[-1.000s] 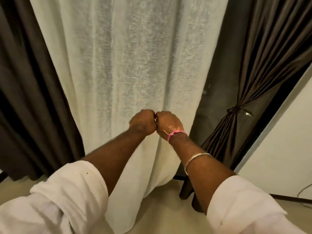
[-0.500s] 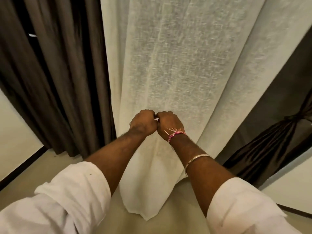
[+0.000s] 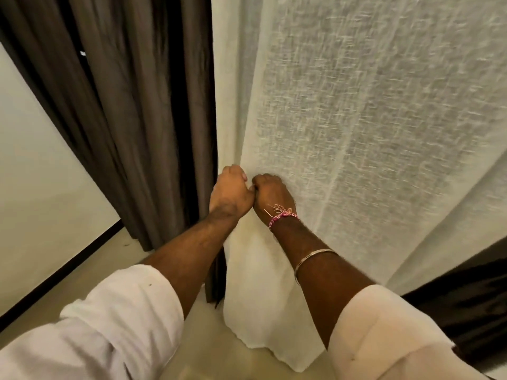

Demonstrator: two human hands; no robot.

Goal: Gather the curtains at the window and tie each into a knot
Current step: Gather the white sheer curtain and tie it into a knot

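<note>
Left hand [image 3: 230, 191], right hand [image 3: 270, 193], gripping sheer curtain [image 3: 356, 133]

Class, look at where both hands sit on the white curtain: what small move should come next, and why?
Probably slide the right hand rightward along the white curtain, bunching more cloth toward the left hand. Both fists pinch only its left edge beside the dark curtain, while most of the cloth hangs spread wide and ungathered.

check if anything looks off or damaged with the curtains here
Nothing looks torn or stained. The white sheer curtain is drawn slantwise toward the dark curtain, because the left hand and right hand grip it together. Its bottom hem looks slightly uneven near the floor.
</note>
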